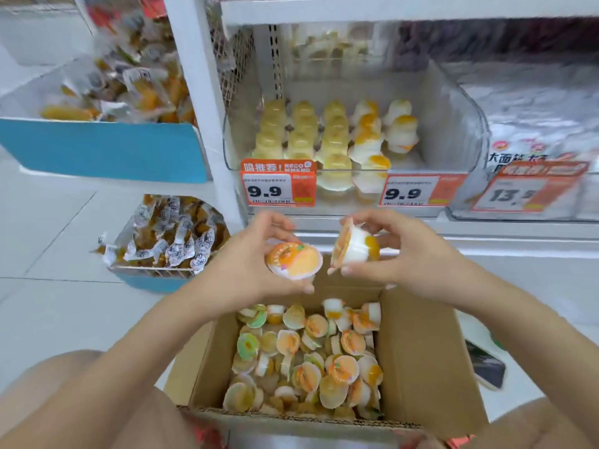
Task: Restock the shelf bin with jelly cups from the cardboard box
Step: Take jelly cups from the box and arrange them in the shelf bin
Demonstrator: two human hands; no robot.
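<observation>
Two jelly cups are held above the open cardboard box, one per hand.

Left hand: fingers curled round an orange-lidded jelly cup; lid is turned up toward the camera, thumb is laid at its lower edge, fingertips at its upper rim.

Right hand: a second jelly cup is pinched between thumb below and fingers above. This cup is tipped on its side, lid facing the left hand, white body and orange end showing past the fingers. The two cups are near each other, not touching.

Below the fingers, loose jelly cups are heaped in the box.

Beyond the fingertips, the clear shelf bin is seen, with rows of stacked cups inside. Price tags are clipped along its front edge.
</observation>
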